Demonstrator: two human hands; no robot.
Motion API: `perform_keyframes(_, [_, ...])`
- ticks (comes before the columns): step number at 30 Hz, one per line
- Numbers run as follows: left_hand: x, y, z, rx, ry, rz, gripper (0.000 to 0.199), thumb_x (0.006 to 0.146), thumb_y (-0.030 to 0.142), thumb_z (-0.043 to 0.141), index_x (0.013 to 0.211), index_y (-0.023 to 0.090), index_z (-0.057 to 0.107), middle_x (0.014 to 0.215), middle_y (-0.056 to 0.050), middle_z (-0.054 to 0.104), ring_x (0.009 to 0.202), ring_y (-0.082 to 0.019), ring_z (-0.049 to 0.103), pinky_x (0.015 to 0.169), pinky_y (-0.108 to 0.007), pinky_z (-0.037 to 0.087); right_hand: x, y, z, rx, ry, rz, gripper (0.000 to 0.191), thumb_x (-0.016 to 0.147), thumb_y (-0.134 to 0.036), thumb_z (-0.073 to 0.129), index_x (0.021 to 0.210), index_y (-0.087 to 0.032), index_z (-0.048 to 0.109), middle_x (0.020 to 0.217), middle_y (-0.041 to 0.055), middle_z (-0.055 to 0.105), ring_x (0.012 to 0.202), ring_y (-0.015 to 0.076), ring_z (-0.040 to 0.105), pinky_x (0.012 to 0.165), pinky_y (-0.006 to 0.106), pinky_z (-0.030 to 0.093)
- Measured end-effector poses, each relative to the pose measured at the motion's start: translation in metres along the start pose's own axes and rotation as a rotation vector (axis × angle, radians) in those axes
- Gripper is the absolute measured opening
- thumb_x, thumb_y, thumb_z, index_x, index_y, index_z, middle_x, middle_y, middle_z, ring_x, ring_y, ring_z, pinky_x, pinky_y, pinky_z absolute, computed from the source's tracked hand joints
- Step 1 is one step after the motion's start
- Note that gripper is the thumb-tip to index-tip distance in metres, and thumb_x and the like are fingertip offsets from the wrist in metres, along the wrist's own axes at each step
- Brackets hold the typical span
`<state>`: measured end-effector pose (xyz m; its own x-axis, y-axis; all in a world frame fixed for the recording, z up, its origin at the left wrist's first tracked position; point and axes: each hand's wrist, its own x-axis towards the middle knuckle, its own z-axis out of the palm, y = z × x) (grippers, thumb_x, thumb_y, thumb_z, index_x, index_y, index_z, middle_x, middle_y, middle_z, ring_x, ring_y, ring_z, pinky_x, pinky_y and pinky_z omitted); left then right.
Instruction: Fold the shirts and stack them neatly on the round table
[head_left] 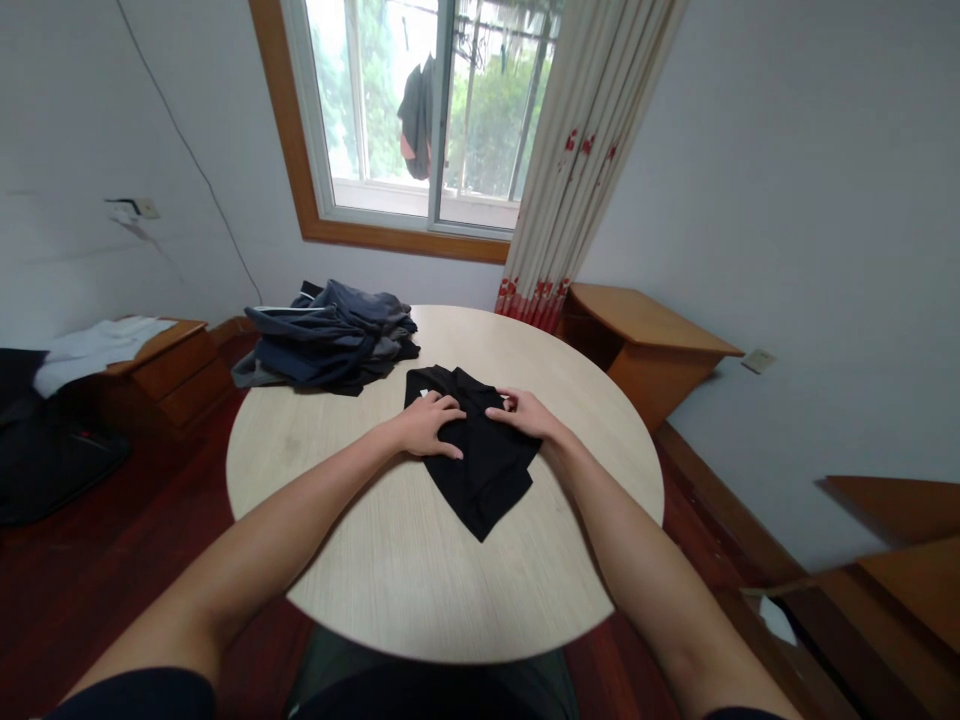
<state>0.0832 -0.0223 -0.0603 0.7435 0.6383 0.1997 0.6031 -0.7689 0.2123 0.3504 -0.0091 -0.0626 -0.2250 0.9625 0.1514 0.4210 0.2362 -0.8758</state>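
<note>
The left hand [429, 425] lay flat with fingers spread on the black garment [474, 450], and the right hand [523, 413] pressed on the same cloth just beside it with fingers half curled, whether pinching a fold I could not tell; the garment sat partly folded in the middle of the round table [390, 570], directly under both palms. The loose corner trailing below the hands looked unpinned, so any sideways pull could have dragged it out of line and undone the fold. The pile of dark clothes [330, 345] lay beyond the left hand, close enough that a wide sweep might have snagged it.
</note>
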Motion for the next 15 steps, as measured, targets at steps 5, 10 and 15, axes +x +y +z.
perform_keyframes(5, [0.003, 0.009, -0.008, -0.025, -0.075, 0.036, 0.039, 0.077, 0.054, 0.076, 0.107, 0.028, 0.075, 0.112, -0.008, 0.065, 0.106, -0.032, 0.054, 0.093, -0.042, 0.044, -0.001, -0.011, 0.004, 0.014, -0.125, -0.061, 0.034, 0.067, -0.037, 0.079, 0.093, -0.016, 0.078, 0.063, -0.0035, 0.062, 0.056, 0.0116, 0.051, 0.054, 0.024, 0.040])
perform_keyframes(10, [-0.008, -0.013, -0.034, -0.038, 0.123, 0.063, 0.014, 0.082, 0.033, 0.070, 0.093, 0.025, 0.071, 0.105, -0.006, 0.065, 0.102, -0.027, 0.057, 0.092, -0.039, 0.046, 0.005, 0.012, -0.049, 0.250, 0.600, -0.022, 0.023, 0.066, -0.032, 0.071, 0.083, -0.017, 0.074, 0.072, 0.0001, 0.068, 0.066, 0.0157, 0.060, 0.061, 0.027, 0.049])
perform_keyframes(15, [-0.030, -0.059, -0.062, -0.081, 0.786, -0.123, 0.013, 0.081, 0.018, 0.059, 0.093, 0.022, 0.061, 0.103, -0.006, 0.063, 0.101, -0.024, 0.059, 0.093, -0.039, 0.048, 0.007, 0.054, -0.108, 0.343, 1.329, 0.062, 0.015, 0.072, -0.022, 0.056, 0.082, -0.018, 0.066, 0.086, 0.0022, 0.068, 0.087, 0.0181, 0.066, 0.084, 0.031, 0.055])
